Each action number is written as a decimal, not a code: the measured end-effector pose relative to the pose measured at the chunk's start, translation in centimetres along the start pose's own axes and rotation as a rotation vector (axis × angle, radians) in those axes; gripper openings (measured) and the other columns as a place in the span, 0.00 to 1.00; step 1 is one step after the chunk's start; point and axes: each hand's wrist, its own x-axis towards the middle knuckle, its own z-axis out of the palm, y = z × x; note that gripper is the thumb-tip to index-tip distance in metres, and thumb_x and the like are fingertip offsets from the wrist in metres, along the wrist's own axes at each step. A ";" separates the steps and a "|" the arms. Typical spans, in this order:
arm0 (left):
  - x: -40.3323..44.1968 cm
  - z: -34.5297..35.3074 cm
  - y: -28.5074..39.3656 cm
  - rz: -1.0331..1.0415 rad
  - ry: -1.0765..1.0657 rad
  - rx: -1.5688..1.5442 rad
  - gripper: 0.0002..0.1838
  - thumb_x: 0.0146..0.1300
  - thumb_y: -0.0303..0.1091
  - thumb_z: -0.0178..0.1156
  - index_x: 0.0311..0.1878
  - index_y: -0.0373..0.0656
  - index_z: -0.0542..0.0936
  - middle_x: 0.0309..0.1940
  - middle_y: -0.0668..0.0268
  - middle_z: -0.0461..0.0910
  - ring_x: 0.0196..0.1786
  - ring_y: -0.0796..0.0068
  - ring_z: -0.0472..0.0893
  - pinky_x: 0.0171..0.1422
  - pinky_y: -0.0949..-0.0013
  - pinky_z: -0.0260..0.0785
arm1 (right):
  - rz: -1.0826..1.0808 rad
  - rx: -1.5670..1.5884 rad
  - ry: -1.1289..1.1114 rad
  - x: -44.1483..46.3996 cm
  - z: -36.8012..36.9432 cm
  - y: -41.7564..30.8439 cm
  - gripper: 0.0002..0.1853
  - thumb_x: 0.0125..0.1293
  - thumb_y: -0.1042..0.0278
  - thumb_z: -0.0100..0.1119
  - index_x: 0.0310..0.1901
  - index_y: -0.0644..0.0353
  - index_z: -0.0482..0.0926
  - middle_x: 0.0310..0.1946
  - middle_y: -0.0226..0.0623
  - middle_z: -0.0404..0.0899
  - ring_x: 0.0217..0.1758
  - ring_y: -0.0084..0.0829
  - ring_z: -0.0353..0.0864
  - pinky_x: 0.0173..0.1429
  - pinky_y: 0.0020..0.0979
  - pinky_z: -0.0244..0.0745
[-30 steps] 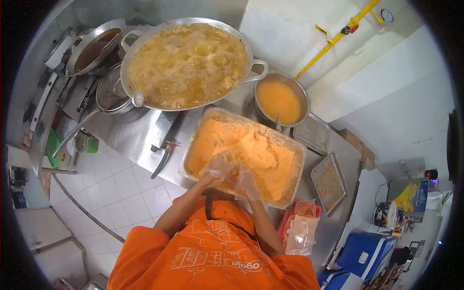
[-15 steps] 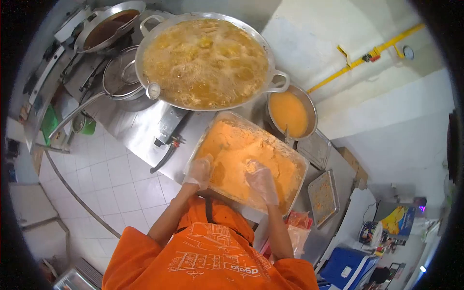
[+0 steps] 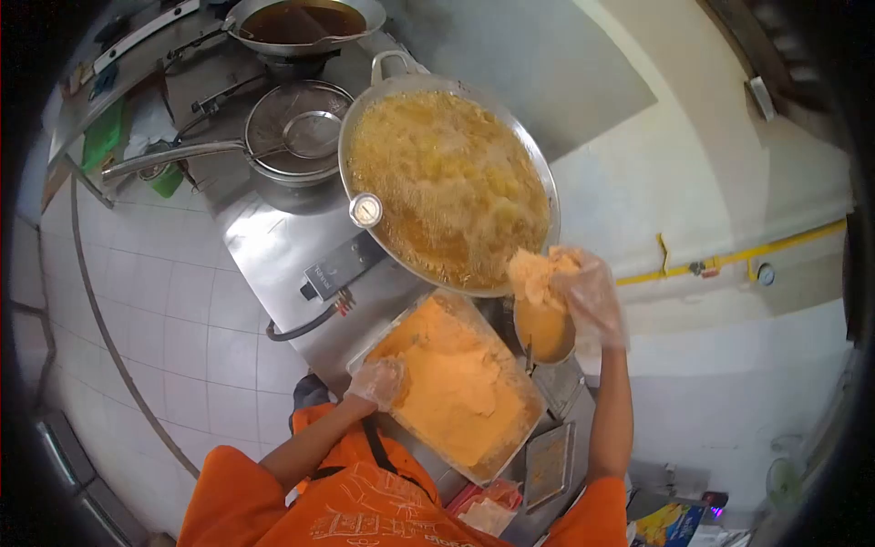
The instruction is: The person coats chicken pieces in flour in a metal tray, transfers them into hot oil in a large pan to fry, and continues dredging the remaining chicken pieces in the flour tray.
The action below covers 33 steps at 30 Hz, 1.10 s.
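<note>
My right hand (image 3: 591,294), in a clear plastic glove, is closed on a lumpy flour-coated piece of food (image 3: 540,275). It is raised beside the right rim of a wide pan of bubbling oil (image 3: 447,182), above a pot of orange batter (image 3: 544,333). My left hand (image 3: 377,383), also gloved, is at the left side of a rectangular tub (image 3: 531,390) of orange flour (image 3: 456,387). Its fingers look curled, and what they hold, if anything, is hidden.
A round thermometer (image 3: 365,211) sits at the pan's near rim. Left of it, a long-handled strainer (image 3: 273,137) rests on a pot. Behind stands a pan of dark liquid (image 3: 301,23). A shallow tray (image 3: 549,465) lies right of the tub; a yellow pipe (image 3: 775,248) runs along the wall.
My right hand has risen out of the flour tub to the pan's right side, bringing up a coated piece. My left hand stays at the tub's left side. The view has turned.
</note>
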 end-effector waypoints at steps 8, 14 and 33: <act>0.0 1.1 -0.2 -0.061 0.084 -0.158 0.11 0.61 0.35 0.57 0.39 0.40 0.84 0.35 0.53 0.86 0.39 0.51 0.86 0.47 0.52 0.77 | 0.169 -0.739 0.152 19.6 1.3 7.5 0.21 0.55 0.63 0.64 0.50 0.61 0.86 0.43 0.48 0.88 0.43 0.38 0.88 0.51 0.38 0.81; 0.1 0.6 0.0 -0.043 0.105 -0.123 0.14 0.62 0.36 0.57 0.44 0.37 0.84 0.35 0.51 0.86 0.42 0.52 0.87 0.49 0.54 0.78 | -0.177 -0.898 0.246 22.6 -2.1 9.6 0.20 0.58 0.63 0.70 0.53 0.61 0.86 0.50 0.51 0.87 0.56 0.42 0.87 0.61 0.39 0.79; 18.2 9.5 8.9 -0.232 -0.148 -0.068 0.65 0.56 0.79 0.59 0.80 0.32 0.54 0.75 0.41 0.64 0.79 0.42 0.60 0.82 0.51 0.51 | 0.284 -0.481 0.021 -29.4 12.5 30.4 0.29 0.66 0.54 0.67 0.62 0.65 0.78 0.53 0.46 0.86 0.52 0.39 0.88 0.54 0.37 0.81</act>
